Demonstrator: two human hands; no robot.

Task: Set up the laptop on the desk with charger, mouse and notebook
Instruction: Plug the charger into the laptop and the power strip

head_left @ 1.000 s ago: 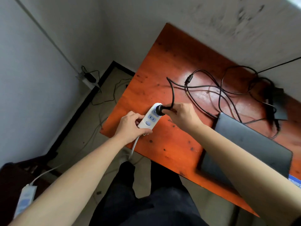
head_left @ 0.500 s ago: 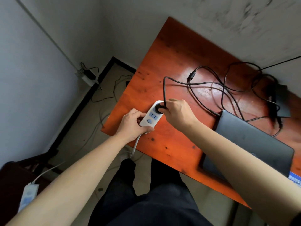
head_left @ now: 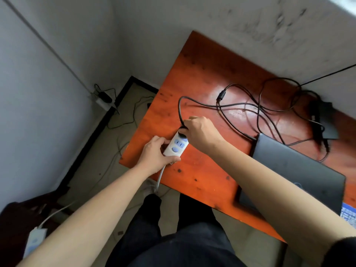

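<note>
I see no box, tray or basket here; the only thing that takes something in is the white power strip [head_left: 175,145], lying at the near left part of the orange desk [head_left: 202,78]. Its far socket is covered by a black plug [head_left: 182,129], while the nearer socket and the blue button stay bare.

My left hand [head_left: 155,156] is wrapped around the near end of the strip, thumb on one long edge and fingers curled over the other, clamping it down against the wood. The strip's pale cord [head_left: 159,179] drops off the desk edge just below that hand. My right hand [head_left: 200,132] is closed over the plug, fingertips pinched around it and hiding most of it, so I cannot tell how deep the plug sits in the socket. Both forearms reach in from the bottom of the view, the left from lower left, the right from lower right, wrists slightly bent down.

The black charger cable [head_left: 200,105] arcs up from the plug, loops across the desk and runs to the charger brick [head_left: 327,120] near the wall. The closed dark laptop [head_left: 296,174] lies on the desk to the right, partly under my right forearm, with a cable end reaching its far corner.
</note>
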